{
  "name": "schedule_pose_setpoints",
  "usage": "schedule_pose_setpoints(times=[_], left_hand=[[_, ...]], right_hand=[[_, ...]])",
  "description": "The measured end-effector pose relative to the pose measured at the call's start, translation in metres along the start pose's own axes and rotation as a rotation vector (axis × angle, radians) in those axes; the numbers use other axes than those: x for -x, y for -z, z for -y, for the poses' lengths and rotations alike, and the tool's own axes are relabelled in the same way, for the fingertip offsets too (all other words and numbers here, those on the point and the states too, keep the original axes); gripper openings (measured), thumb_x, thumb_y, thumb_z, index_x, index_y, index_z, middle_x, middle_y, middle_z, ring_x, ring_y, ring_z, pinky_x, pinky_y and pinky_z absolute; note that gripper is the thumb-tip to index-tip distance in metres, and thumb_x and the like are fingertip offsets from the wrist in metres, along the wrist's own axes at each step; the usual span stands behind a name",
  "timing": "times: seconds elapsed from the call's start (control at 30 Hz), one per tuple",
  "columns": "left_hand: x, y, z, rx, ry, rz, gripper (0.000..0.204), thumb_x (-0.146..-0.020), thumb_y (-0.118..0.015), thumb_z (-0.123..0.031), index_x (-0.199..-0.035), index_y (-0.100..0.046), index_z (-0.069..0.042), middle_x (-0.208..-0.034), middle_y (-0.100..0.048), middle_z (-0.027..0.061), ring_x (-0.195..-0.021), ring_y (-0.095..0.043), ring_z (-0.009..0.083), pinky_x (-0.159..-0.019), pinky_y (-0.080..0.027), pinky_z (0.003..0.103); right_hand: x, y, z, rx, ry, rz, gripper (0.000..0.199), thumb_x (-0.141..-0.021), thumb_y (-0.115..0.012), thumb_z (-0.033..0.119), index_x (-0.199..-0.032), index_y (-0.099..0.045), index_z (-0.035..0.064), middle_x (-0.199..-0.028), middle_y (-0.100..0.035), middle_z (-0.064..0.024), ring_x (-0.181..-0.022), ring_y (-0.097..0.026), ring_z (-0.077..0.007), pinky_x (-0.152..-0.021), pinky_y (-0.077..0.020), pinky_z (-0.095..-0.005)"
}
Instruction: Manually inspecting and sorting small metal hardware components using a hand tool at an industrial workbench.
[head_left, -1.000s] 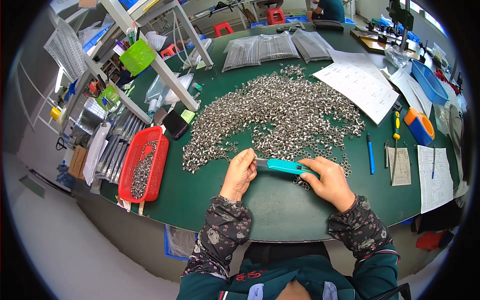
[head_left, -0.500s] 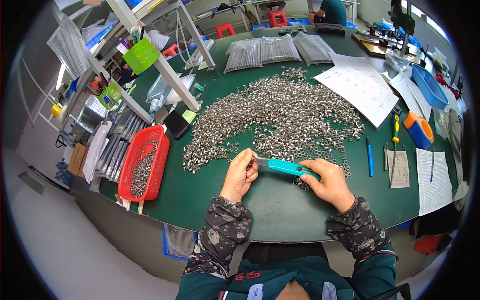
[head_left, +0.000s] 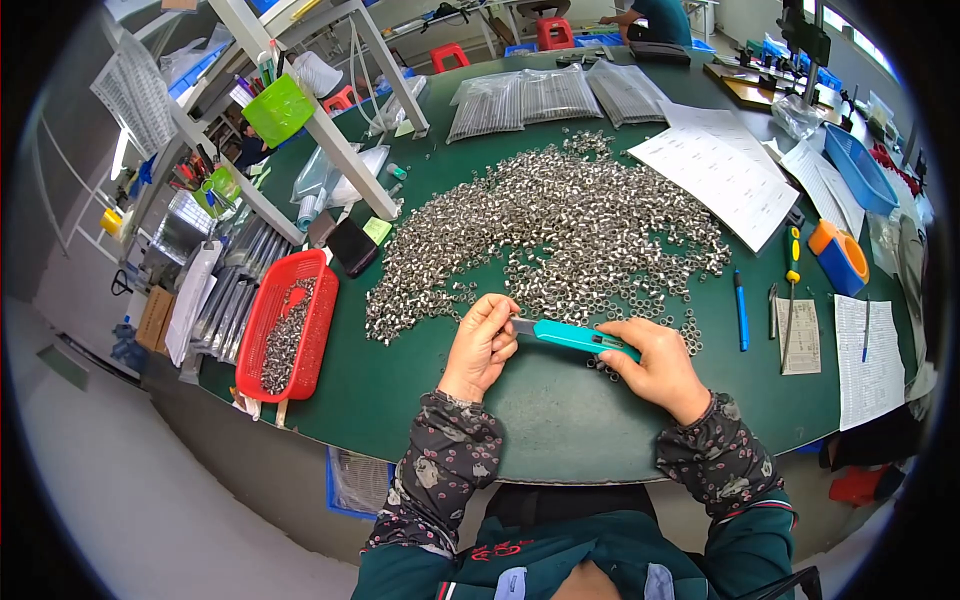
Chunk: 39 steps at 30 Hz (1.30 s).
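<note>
My right hand (head_left: 655, 368) is closed around a turquoise utility knife (head_left: 580, 337), its blade pointing left. At the blade's tip, my left hand (head_left: 483, 345) pinches a small metal ring (head_left: 513, 318), mostly hidden by the fingertips. Both hands are above the table's near part, just in front of a wide, loose pile of small silvery metal rings (head_left: 560, 225). A few rings lie partly under the knife and my right hand.
A red plastic basket (head_left: 323, 335) holding more metal pieces stands at left. Bagged tubes (head_left: 560, 98) lie at the far side. To the right are paper sheets (head_left: 715, 170), a blue pen (head_left: 740, 312), a yellow-handled screwdriver (head_left: 792, 260) and an orange-and-blue tape roll (head_left: 838, 258).
The left fingertips have shifted slightly around the small ring at the blade tip. The knife and my right hand stay almost in place.
</note>
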<state>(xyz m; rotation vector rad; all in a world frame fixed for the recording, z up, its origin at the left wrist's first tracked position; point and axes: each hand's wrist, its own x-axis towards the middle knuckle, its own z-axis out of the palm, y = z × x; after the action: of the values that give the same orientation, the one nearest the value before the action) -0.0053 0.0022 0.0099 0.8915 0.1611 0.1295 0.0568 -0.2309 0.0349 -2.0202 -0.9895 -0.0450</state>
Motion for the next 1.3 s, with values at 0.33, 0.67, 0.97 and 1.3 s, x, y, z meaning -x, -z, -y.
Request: schedule_pose_setpoints(times=[0.33, 0.67, 0.97, 1.3], left_hand=[[-0.0011, 0.0041, 0.003, -0.037, 0.004, -0.008, 0.015, -0.089, -0.053, -0.018, -0.085, -0.056, -0.003, -0.062, -0.048, -0.0017, -0.043, -0.03, 0.001, -0.036, -0.022, 0.015], [-0.0016, 0.0023, 0.0022, -0.122, 0.036, -0.062, 0.022, -0.091, -0.049, -0.024, -0.08, -0.054, -0.005, -0.054, -0.043, -0.002, -0.04, -0.029, 0.0023, -0.034, -0.022, 0.016], [-0.0011, 0.0024, 0.0009, -0.144, 0.064, -0.076, 0.024, -0.092, -0.047, -0.025, -0.078, -0.053, -0.006, -0.052, -0.041, -0.0028, -0.039, -0.029, 0.0026, -0.034, -0.022, 0.016], [0.0022, -0.0018, -0.0049, -0.125, 0.128, -0.041, 0.024, -0.091, -0.047, -0.022, -0.075, -0.051, -0.005, -0.051, -0.04, -0.0029, -0.039, -0.027, 0.0025, -0.034, -0.021, 0.016]], right_hand=[[0.0006, -0.001, -0.0032, -0.036, 0.003, -0.023, 0.024, -0.075, -0.063, 0.02, -0.096, -0.062, 0.01, -0.076, -0.059, -0.0102, -0.067, -0.058, -0.0284, -0.059, -0.0456, -0.0369], [-0.0001, 0.0003, -0.0023, 0.014, -0.012, -0.011, 0.026, -0.073, -0.065, 0.016, -0.097, -0.062, 0.0065, -0.078, -0.059, -0.0117, -0.065, -0.058, -0.0271, -0.058, -0.0453, -0.0341], [-0.0015, 0.0024, -0.0005, 0.016, -0.04, 0.016, 0.024, -0.075, -0.063, 0.022, -0.096, -0.063, 0.0102, -0.074, -0.058, -0.0098, -0.067, -0.057, -0.0295, -0.059, -0.0455, -0.038], [-0.0029, 0.008, -0.0037, 0.023, 0.008, 0.025, 0.024, -0.073, -0.064, 0.021, -0.095, -0.063, 0.0105, -0.073, -0.057, -0.0088, -0.067, -0.057, -0.0284, -0.058, -0.0451, -0.0373]])
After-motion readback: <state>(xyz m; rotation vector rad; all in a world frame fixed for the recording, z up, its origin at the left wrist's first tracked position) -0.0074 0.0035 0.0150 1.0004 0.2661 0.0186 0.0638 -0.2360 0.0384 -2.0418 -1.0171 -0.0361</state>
